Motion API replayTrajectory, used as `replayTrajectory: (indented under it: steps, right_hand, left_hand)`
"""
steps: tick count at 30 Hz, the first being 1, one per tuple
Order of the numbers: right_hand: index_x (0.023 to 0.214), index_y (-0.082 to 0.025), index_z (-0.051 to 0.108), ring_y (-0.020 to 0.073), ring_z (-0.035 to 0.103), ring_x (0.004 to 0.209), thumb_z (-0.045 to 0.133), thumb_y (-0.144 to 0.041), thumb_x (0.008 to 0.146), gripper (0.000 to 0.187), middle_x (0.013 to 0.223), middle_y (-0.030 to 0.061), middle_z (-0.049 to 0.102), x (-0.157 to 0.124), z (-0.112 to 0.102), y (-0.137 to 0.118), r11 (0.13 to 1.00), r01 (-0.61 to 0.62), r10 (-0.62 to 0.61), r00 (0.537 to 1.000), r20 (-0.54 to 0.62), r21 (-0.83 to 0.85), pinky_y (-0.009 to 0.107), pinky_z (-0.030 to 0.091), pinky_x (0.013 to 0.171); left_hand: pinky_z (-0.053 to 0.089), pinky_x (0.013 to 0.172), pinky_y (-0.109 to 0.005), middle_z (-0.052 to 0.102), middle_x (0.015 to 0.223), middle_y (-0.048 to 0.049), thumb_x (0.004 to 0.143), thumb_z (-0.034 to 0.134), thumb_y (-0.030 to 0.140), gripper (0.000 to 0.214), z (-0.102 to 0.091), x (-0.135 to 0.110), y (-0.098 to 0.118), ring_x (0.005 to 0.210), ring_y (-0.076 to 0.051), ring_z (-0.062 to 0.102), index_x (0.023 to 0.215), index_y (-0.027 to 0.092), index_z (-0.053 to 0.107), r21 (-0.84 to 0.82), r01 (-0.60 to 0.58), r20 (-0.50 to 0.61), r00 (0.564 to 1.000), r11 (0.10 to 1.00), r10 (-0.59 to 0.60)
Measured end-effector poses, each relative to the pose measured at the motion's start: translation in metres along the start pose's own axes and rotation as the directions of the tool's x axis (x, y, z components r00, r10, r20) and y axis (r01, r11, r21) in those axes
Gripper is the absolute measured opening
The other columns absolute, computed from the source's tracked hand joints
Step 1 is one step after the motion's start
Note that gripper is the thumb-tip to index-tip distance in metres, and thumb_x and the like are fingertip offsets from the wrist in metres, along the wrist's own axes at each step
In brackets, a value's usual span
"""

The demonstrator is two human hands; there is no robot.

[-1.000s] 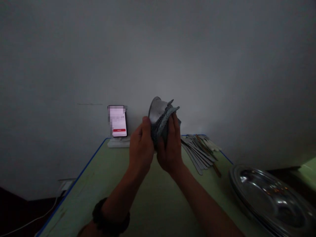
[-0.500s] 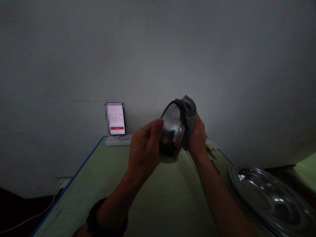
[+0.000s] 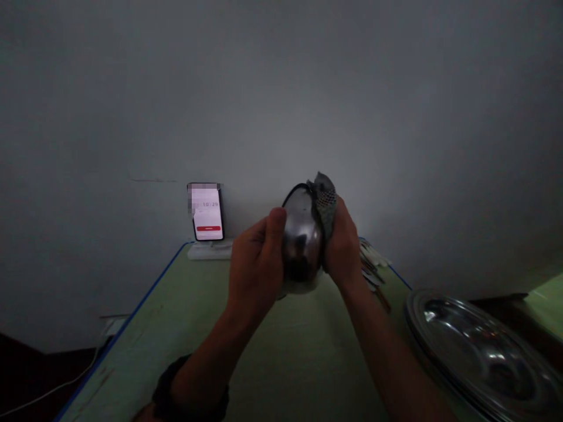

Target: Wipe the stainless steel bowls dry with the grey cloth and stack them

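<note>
A shiny metal bowl [image 3: 302,240] is held up on its side above the green table, its rounded outside in view. My left hand [image 3: 257,261] grips its left edge, with the thumb on top and the other fingers mostly hidden. On the right, my right hand [image 3: 343,249] is closed on a grey patterned cloth [image 3: 326,202], which it presses against the bowl's right side. The right fingertips are hidden behind the bowl and cloth. A dark band circles my left wrist.
Metal plates [image 3: 479,351] are stacked at the table's right. Behind my right hand lie several utensils [image 3: 373,266]. A lit phone [image 3: 208,212] leans upright on a white base [image 3: 209,251] near the wall. The green table [image 3: 303,357] has a blue edge.
My right hand and the cloth have moved a little left, closer against the bowl. The bowl has shifted slightly left and turned, and more of the utensils now shows.
</note>
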State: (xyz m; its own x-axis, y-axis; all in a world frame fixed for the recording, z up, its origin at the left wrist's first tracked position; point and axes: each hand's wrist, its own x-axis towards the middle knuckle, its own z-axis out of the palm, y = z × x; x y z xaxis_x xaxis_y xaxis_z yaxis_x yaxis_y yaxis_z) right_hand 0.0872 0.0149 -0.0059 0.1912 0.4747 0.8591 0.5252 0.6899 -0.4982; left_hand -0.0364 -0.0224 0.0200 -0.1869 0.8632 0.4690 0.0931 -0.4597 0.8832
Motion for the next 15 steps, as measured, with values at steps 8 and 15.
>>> replayTrajectory:
  steps: [8,15]
  right_hand:
    - [0.133,-0.017,0.053,0.0236,0.028,0.145,0.035,-0.028,0.098,0.041,0.145,0.0054,0.050,-0.013,0.014,-0.039,0.940,0.317,-0.289,0.937,0.197,-0.128,0.049,0.023,0.120]
    - [0.124,-0.018,0.057,0.0252,0.055,0.123,0.029,-0.031,0.099,0.040,0.130,0.0123,0.061,0.005,-0.007,-0.003,0.998,-0.019,0.018,1.000,-0.016,-0.064,0.052,0.043,0.107]
  left_hand:
    - [0.038,0.047,-0.021,0.056,0.055,0.0032,0.086,0.057,0.046,0.037,-0.012,0.013,-0.007,0.053,-0.010,0.048,0.058,0.021,0.058,-0.186,0.029,-0.047,0.998,0.982,-0.038]
    - [0.024,0.035,-0.022,0.042,0.042,0.0047,0.085,0.059,0.049,0.052,0.001,0.004,0.001,0.039,-0.009,0.033,0.044,0.020,0.047,-0.120,0.103,0.022,0.995,0.987,-0.101]
